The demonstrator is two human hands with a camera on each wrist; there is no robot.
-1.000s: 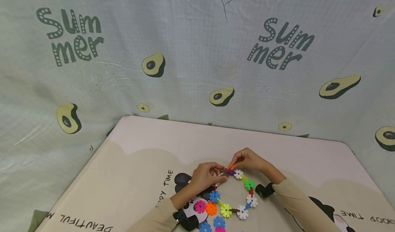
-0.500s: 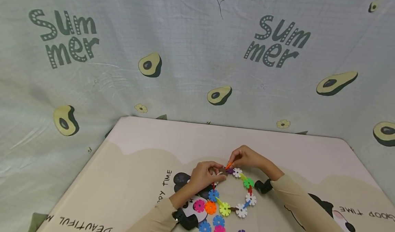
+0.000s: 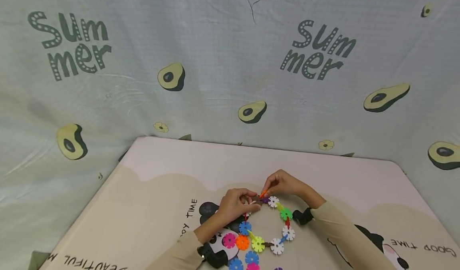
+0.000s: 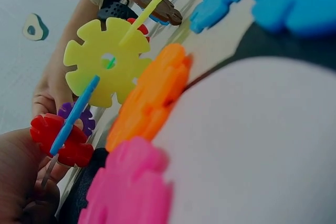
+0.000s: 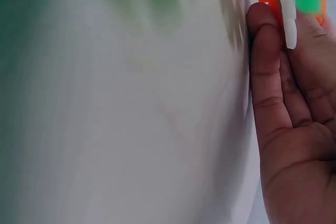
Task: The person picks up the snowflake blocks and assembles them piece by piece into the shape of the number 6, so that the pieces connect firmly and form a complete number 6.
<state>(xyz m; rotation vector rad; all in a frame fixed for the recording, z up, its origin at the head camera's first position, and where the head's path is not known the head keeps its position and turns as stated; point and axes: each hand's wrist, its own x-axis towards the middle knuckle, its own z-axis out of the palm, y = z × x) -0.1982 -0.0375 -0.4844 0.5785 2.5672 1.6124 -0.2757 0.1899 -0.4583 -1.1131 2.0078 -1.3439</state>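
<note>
A ring of notched, flower-shaped plastic discs lies on the table, some flat and some on edge. At its far side, my left hand point(image 3: 233, 205) pinches a brown disc point(image 3: 257, 200). Just right of it, my right hand point(image 3: 282, 183) pinches an orange disc point(image 3: 264, 193) between thumb and fingers, held against the brown one. A purple disc point(image 3: 265, 200) and a white disc point(image 3: 273, 201) follow along the ring. In the left wrist view, a red disc point(image 4: 63, 140) sits by the left fingers. The right fingers partly hide the orange disc in the right wrist view.
Loose orange point(image 3: 242, 242), pink point(image 3: 229, 240) and blue point(image 3: 252, 257) discs lie left of and in front of the ring, near the left forearm. The table point(image 3: 161, 206) has a printed cover. A patterned cloth point(image 3: 215, 62) hangs behind its far edge.
The head view has shifted slightly. Both hands stay at the far side of the ring, the right one still with the orange disc beside the brown disc.
</note>
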